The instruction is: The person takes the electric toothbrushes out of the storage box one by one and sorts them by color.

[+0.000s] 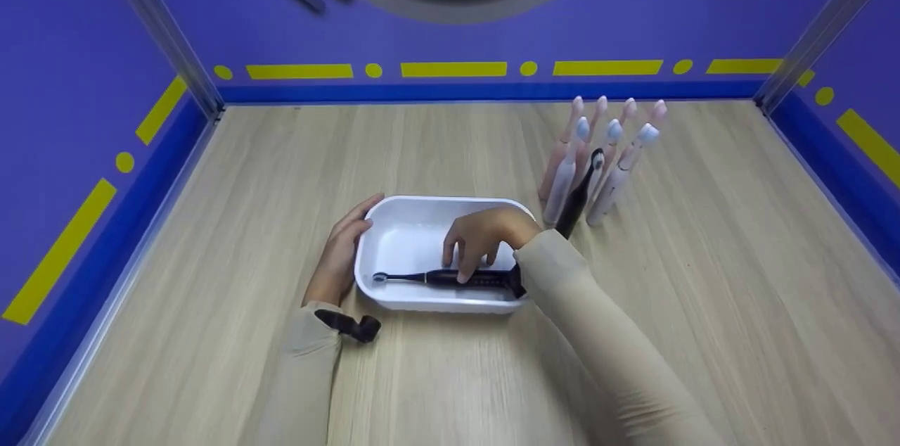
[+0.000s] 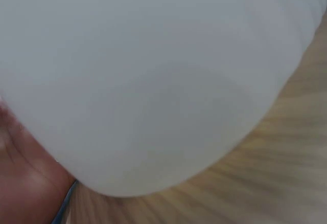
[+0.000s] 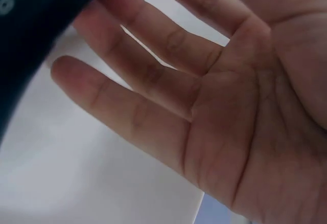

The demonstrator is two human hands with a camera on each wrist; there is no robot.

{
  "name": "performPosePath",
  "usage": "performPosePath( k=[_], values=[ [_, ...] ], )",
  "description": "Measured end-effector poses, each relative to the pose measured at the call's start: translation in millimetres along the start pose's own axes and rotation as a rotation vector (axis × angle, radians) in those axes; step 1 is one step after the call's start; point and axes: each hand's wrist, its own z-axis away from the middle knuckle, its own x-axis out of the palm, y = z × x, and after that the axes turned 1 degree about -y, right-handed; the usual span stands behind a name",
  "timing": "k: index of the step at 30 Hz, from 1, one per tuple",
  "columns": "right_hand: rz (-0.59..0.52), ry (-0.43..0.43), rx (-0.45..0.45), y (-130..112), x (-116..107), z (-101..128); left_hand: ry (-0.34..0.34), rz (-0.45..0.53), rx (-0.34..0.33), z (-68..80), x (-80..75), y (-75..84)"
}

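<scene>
A white plastic tray (image 1: 422,200) sits on the wooden table (image 1: 703,277) in the head view. A black electric toothbrush (image 1: 436,278) lies flat along its near wall, brush head to the left. My right hand (image 1: 472,259) reaches down into the tray, its fingertips touching the toothbrush handle. The right wrist view shows that hand (image 3: 204,106) with palm bare and fingers extended, the dark handle (image 3: 30,35) at their tips. My left hand (image 1: 341,256) rests flat against the tray's outer left wall. The tray wall (image 2: 153,81) fills the left wrist view.
Several pink and white electric toothbrushes (image 1: 605,150) stand upright in a cluster at the back right, with one black toothbrush (image 1: 580,196) among them close to the tray's right corner. Purple walls with yellow markings close in the table on three sides.
</scene>
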Motion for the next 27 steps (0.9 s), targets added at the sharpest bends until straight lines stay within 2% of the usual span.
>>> performPosePath(
  k=[7, 27],
  values=[
    [-0.037, -0.009, 0.034, -0.5, 5.1, -1.1, -0.013, 0.018, 0.007, -0.4, 0.5, -0.3],
    [-0.014, -0.004, 0.053, -1.8, 11.2, -2.1, -0.018, 0.033, 0.01, -0.3, 0.5, -0.1]
  ],
)
